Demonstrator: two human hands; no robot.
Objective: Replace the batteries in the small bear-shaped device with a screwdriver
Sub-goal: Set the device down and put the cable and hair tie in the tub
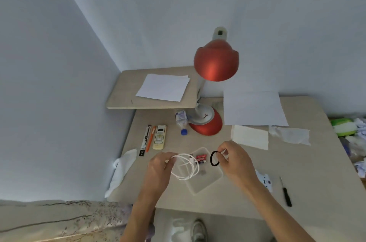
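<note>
Pinching black hair band (211, 159) in right hand (234, 160); left hand (159, 165) grips coiled white cable (184, 178). Batteries (201, 159) between both hands, screwdriver (286, 193) well right of right hand.

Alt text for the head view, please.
Over a clear tray holding batteries, the left hand grips a coiled white cable and the right hand pinches a black hair tie. The bear-shaped device and screwdriver lie untouched on the desk to the right.

batteries (201, 159) in tray (206, 182), screwdriver (285, 192) far right, lamp (208, 121) behind
</note>
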